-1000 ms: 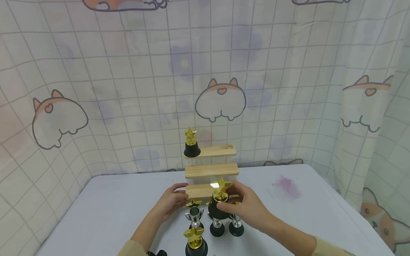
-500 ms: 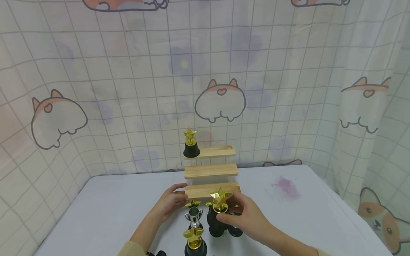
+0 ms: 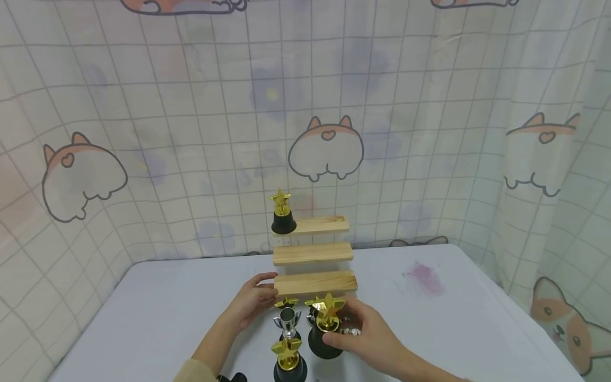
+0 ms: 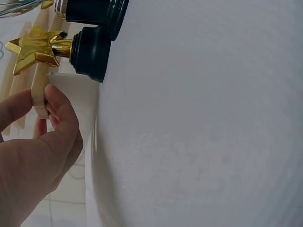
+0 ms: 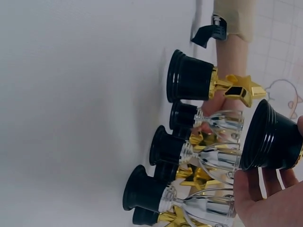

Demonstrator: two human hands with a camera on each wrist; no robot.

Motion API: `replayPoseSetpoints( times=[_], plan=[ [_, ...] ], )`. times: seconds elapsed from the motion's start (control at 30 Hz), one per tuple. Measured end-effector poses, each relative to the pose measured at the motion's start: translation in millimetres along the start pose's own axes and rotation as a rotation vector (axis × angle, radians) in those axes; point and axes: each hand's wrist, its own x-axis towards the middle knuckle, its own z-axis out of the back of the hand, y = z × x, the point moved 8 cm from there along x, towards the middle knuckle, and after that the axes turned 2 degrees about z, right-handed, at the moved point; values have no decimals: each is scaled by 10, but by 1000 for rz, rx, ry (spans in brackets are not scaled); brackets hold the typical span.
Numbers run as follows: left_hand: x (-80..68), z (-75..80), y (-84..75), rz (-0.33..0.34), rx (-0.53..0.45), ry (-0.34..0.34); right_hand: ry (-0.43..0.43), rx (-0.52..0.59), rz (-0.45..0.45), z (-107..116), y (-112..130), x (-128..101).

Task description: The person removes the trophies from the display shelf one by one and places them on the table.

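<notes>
My right hand [image 3: 374, 334] holds a gold star trophy [image 3: 322, 342] by its black base. In the right wrist view that base [image 5: 272, 137] is off the table, just above a row of silver cup trophies [image 5: 215, 158]. My left hand [image 3: 250, 302] pinches the left end of the lowest wooden shelf board [image 3: 317, 284] between thumb and fingers, as the left wrist view shows. Close to those fingers stands another star trophy [image 4: 38, 49] on the table. A silver cup [image 3: 288, 321] and a star trophy [image 3: 288, 358] stand nearer me.
A stepped rack also has a middle board [image 3: 312, 254] and a top board [image 3: 322, 225]. One star trophy [image 3: 284, 215] stands at the top board's left end. The white table [image 3: 172, 307] backs onto a gridded cloth [image 3: 215, 132] with cartoon animals.
My right hand has lowered the star trophy and brought it a little towards me, away from the lowest board. The left hand keeps its place on the board's end.
</notes>
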Motion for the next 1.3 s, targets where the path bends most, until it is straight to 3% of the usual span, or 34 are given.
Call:
replayPoseSetpoints(
  times=[0.23, 0.53, 0.9, 1.3],
  plan=[
    [8, 17, 22, 0, 6, -14, 14, -6, 17, -53, -73, -34],
    [-6, 11, 23, -4, 5, -6, 85, 40, -55, -157, -248, -98],
    [-15, 11, 6, -2, 7, -7, 102, 63, -39, -201, -445, -150],
    [-27, 5, -14, -3, -1, -17, 148, 64, -120, -247, -649, -138]
  ],
)
